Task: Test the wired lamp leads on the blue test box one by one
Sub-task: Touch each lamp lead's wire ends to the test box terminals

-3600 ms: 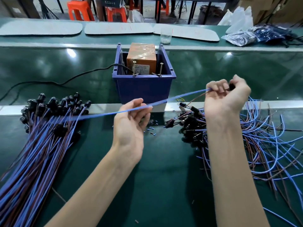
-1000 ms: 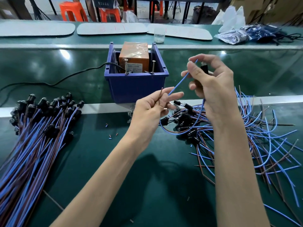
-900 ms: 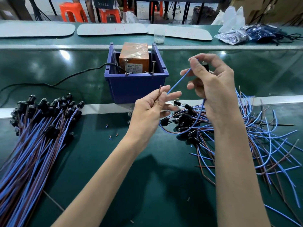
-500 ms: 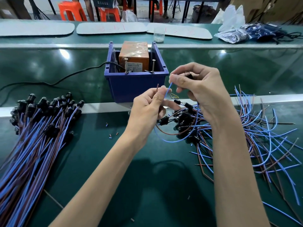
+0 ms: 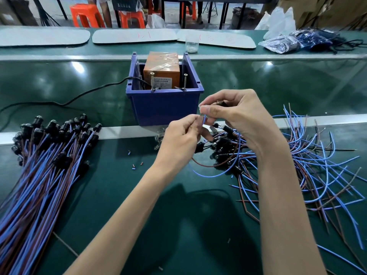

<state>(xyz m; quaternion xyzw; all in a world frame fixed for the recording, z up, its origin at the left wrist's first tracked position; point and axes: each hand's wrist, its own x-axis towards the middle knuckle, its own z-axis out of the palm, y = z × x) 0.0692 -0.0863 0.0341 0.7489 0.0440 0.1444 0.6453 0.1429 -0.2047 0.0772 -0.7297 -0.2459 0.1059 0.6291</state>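
While both hands meet before the blue test box (image 5: 164, 104), left hand (image 5: 179, 139) grip pinched on lead ends (image 5: 204, 120), right hand (image 5: 236, 116) clamped on lamp.

Looks like a small factory assembly line to me. Long green conveyor belt (image 5: 278, 86), piles of wired lamp leads (image 5: 39, 175) on the bench, orange plastic stools (image 5: 87, 15) behind.
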